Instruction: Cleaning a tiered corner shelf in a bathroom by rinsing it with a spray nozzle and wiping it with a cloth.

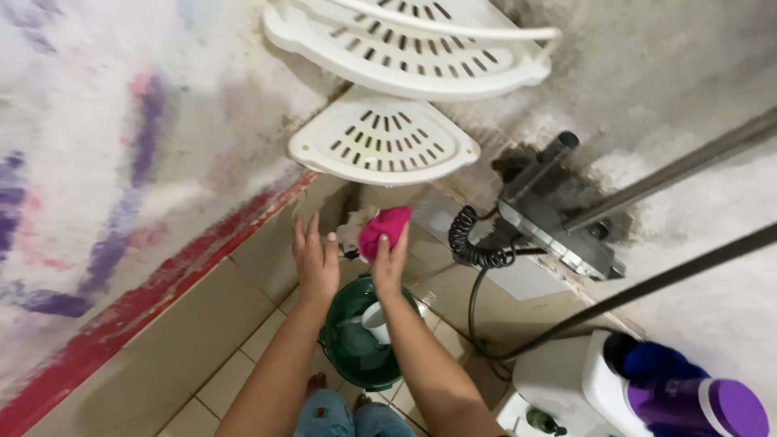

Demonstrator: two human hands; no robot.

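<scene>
My right hand is raised toward the corner of the wall and grips a bright pink cloth. Beside it, my left hand is flat with its fingers spread, close to the tiled wall and holding nothing. Both hands are below the lower white corner shelf. Under my arms a green bucket stands on the floor with a white scoop inside it.
A second, larger white slotted shelf hangs above the first. To the right, a metal shower mixer with a coiled black hose is fixed to the stained wall. A purple bottle stands on a white fixture at lower right.
</scene>
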